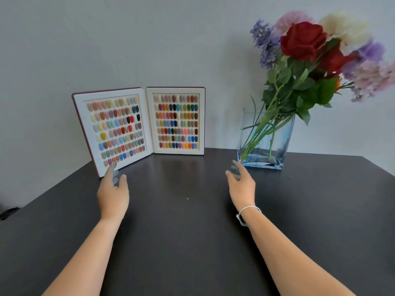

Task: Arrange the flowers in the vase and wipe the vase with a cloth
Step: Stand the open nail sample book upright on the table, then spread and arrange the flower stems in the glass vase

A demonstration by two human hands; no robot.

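Observation:
A clear, blue-tinted rectangular glass vase stands at the back right of the dark table. In it leans a bunch of flowers: red roses, purple, pink and cream blooms with green stems and leaves, tilted to the right. My right hand hovers open over the table just left of the vase's base, apart from it, with a white string bracelet on the wrist. My left hand is open too, held above the table in front of the display book. No cloth is in view.
An open display book with rows of coloured nail samples stands upright at the back of the table, against a plain grey wall. The table's left edge runs diagonally down at the left; its right corner lies behind the vase.

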